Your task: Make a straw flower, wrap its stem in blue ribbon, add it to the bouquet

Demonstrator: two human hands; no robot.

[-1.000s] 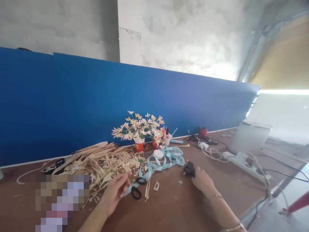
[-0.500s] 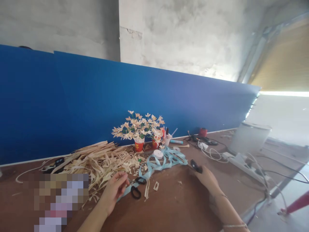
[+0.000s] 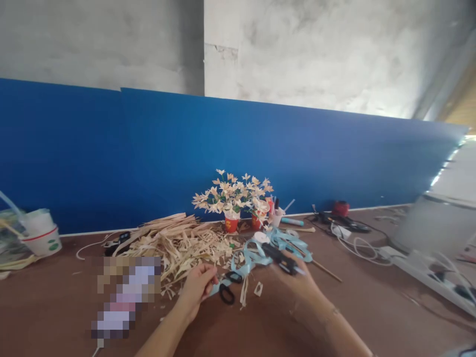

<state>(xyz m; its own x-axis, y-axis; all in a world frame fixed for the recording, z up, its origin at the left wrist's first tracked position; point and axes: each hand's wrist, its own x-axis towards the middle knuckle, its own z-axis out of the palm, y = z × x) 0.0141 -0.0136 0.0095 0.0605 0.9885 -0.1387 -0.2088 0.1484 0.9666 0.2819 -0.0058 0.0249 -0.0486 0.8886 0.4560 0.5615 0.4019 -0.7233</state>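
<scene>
My left hand [image 3: 197, 287] is closed in a pinch above the table, beside black-handled scissors [image 3: 226, 293]. Whatever lies between its fingertips is too small to make out. The scissors rest on the table over a strip of light blue ribbon [image 3: 245, 263]. In my right hand [image 3: 297, 277], slightly blurred, is a black glue gun [image 3: 278, 256], with a pale stick end showing at its back. The glue gun is held over the tangled ribbon. A pile of dried husk strips [image 3: 178, 243] spreads beyond my left hand.
Husk flowers [image 3: 234, 193] stand in red cups [image 3: 231, 224] by the blue partition [image 3: 156, 158]. A white pen cup [image 3: 277, 218] is beside them. A thin stick [image 3: 327, 271], cables and a power strip [image 3: 424, 275] lie right. A pixelated object [image 3: 128, 297] and a paper cup [image 3: 42, 240] are left.
My right hand has brought the glue gun leftward and up over the ribbon, exposing the thin stick. My left hand stays pinched by the scissors. The view has turned left.
</scene>
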